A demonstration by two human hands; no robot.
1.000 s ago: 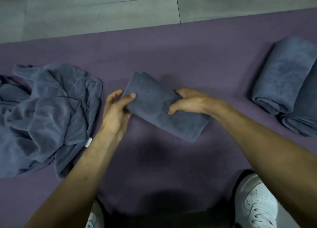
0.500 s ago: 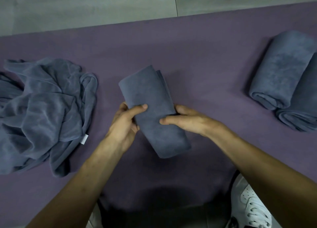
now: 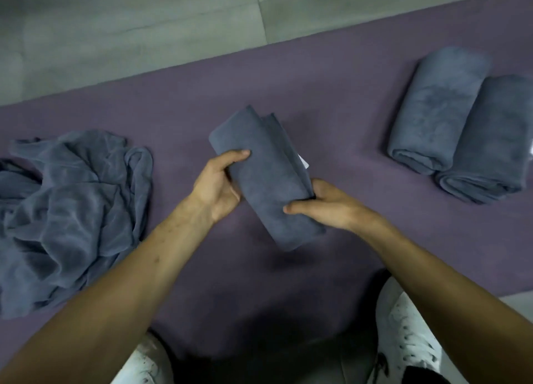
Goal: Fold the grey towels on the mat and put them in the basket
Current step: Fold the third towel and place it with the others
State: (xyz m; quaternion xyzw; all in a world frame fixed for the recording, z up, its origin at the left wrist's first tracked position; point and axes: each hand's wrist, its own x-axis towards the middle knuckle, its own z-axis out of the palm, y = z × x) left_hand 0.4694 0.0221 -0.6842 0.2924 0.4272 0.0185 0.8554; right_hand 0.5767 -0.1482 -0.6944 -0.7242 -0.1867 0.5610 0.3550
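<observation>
Between the two grips, a folded towel point(image 3: 268, 181) lies slantwise on the mat point(image 3: 331, 100). The left hand point(image 3: 217, 186) and right hand point(image 3: 326, 206) each curl round its edges. Left of them lies a heap point(image 3: 66, 210); right, two rolls point(image 3: 461, 126).

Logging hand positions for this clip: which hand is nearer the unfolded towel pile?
Left. The left hand grips the folded towel on the side facing the pile; the right hand grips its far side.
</observation>
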